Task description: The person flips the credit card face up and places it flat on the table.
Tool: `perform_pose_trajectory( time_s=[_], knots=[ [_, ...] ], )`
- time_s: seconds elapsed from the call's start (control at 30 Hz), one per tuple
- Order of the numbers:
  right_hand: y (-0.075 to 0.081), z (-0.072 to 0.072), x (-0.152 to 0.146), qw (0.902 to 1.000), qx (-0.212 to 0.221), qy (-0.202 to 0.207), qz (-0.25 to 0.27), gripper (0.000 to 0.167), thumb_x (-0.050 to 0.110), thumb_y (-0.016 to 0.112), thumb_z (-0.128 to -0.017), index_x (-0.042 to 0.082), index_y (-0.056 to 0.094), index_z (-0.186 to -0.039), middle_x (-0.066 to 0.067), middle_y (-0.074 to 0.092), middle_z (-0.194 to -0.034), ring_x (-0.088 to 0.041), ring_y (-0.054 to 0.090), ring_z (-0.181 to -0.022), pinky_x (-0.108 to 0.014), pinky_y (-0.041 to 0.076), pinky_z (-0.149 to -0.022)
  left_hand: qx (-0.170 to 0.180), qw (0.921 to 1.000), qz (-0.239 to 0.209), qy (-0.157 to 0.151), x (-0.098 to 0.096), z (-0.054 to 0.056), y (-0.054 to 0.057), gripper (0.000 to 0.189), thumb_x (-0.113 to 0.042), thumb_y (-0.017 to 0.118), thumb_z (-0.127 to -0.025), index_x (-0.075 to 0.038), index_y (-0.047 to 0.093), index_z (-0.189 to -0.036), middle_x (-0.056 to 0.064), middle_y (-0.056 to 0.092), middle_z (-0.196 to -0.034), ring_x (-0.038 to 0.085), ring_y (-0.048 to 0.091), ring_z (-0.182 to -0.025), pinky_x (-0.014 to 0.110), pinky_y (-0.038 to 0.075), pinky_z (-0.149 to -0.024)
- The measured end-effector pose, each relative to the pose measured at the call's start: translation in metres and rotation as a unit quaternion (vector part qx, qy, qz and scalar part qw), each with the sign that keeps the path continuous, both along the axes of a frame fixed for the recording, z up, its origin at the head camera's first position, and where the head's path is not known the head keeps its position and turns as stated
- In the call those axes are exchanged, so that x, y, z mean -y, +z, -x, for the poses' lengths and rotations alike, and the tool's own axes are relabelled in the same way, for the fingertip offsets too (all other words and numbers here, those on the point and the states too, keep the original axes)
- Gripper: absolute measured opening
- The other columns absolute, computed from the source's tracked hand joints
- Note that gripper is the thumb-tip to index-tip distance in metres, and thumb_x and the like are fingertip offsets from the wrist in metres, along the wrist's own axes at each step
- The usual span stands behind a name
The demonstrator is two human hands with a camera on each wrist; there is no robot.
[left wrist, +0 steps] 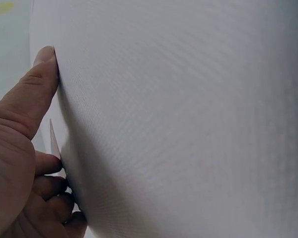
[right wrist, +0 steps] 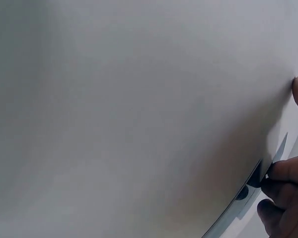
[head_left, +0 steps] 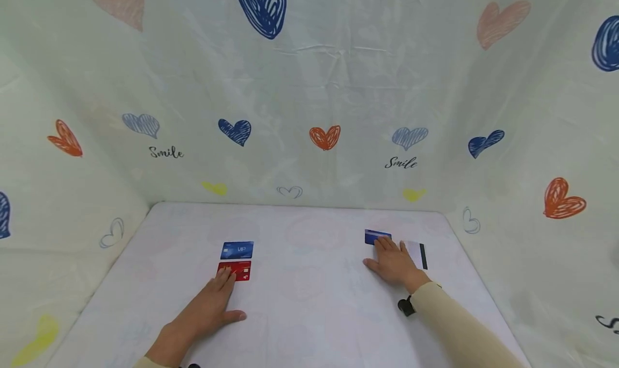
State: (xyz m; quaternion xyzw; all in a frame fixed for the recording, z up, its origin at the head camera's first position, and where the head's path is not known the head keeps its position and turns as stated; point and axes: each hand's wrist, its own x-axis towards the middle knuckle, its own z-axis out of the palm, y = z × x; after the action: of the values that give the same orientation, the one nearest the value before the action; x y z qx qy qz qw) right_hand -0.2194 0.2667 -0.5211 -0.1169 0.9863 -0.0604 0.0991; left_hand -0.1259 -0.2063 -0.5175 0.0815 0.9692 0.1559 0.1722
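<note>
In the head view my left hand (head_left: 205, 306) lies on the table with its fingertips touching a red card (head_left: 245, 272), covering its left part. Just beyond that card is a blue card (head_left: 237, 250) marked VIP. My right hand (head_left: 394, 263) has its fingers stretched over the lower edge of another blue card (head_left: 375, 236). Beside and partly beneath this hand lies a pale card (head_left: 416, 254) with a dark stripe. Both thumbs are spread away from the fingers. The left wrist view shows the left hand (left wrist: 20, 168) against the surface.
A white-covered table (head_left: 309, 303) stretches between the hands. Behind it and at the sides hangs a pale curtain (head_left: 309, 88) printed with hearts and the word Smile. A small black object (head_left: 407, 306) sits at the right cuff.
</note>
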Motion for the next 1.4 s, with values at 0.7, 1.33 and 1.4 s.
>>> perform_pose_trajectory(
  time_s=[0.7, 1.33, 1.4],
  knots=[
    [0.0, -0.047, 0.124, 0.9869, -0.046, 0.153, -0.025, 0.068, 0.046, 0.054, -0.108, -0.001, 0.045, -0.157, -0.017, 0.044, -0.163, -0.035, 0.04, -0.153, -0.058, 0.029, -0.126, -0.036, 0.9986, -0.015, -0.036, -0.028, 0.003, 0.009, 0.09, -0.044, 0.081, -0.091, 0.0, 0.042, -0.159, 0.02, 0.035, -0.169, 0.041, 0.029, -0.158, 0.061, 0.03, -0.125],
    [-0.003, -0.06, 0.135, 0.9834, -0.056, 0.173, -0.004, 0.061, 0.047, 0.059, -0.106, 0.011, 0.052, -0.155, -0.004, 0.052, -0.16, -0.028, 0.043, -0.152, -0.056, 0.028, -0.127, -0.078, 0.9796, 0.032, -0.183, -0.111, 0.013, -0.002, 0.055, -0.03, 0.057, -0.109, -0.007, 0.047, -0.158, 0.009, 0.04, -0.169, 0.029, 0.033, -0.159, 0.051, 0.032, -0.126],
    [-0.004, -0.059, 0.128, 0.9828, -0.06, 0.175, -0.002, 0.06, 0.046, 0.06, -0.106, 0.012, 0.054, -0.154, -0.003, 0.053, -0.159, -0.028, 0.044, -0.152, -0.057, 0.029, -0.127, -0.075, 0.9795, 0.034, -0.184, -0.111, 0.012, 0.0, 0.055, -0.03, 0.057, -0.109, -0.007, 0.048, -0.158, 0.009, 0.041, -0.169, 0.029, 0.033, -0.159, 0.051, 0.032, -0.126]
  ],
)
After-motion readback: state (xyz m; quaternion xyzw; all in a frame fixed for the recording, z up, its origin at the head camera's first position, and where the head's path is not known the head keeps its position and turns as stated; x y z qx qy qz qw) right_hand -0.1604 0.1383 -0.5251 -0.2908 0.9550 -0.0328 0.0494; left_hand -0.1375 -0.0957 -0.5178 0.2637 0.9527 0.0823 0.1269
